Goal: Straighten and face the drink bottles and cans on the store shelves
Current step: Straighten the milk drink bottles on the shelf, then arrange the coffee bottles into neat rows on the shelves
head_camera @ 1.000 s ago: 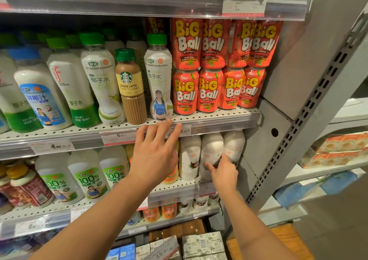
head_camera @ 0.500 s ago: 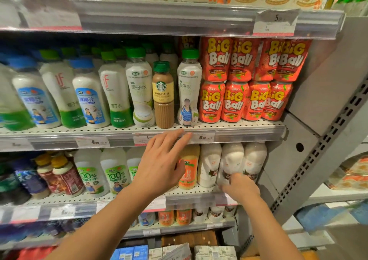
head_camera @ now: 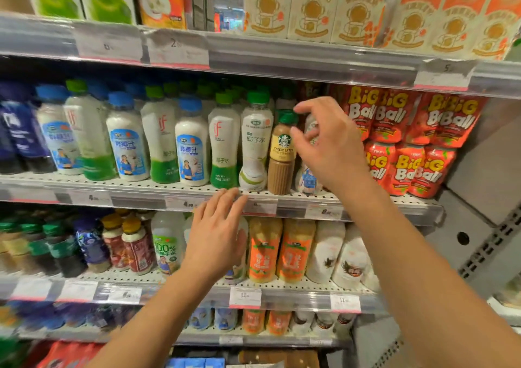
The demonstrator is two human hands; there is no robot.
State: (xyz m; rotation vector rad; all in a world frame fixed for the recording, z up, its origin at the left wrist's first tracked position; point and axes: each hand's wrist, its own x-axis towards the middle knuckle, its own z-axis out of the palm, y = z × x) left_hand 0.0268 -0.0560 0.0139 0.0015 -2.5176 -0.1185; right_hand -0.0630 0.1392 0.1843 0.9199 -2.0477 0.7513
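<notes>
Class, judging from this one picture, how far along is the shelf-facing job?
Done: the blue-capped bottles show their labels forward. In hand: the right hand reaches, fingers curled, at the lone Starbucks bottle, not plainly gripping; the left hand hovers open by the shelf edge. Left: the bottle behind the right hand and the lower shelves.

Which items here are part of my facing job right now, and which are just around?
In the job:
Starbucks latte bottle
right hand, reaching beside it
left hand, open
coconut water bottle

Just around:
price tags
shelf upright
</notes>
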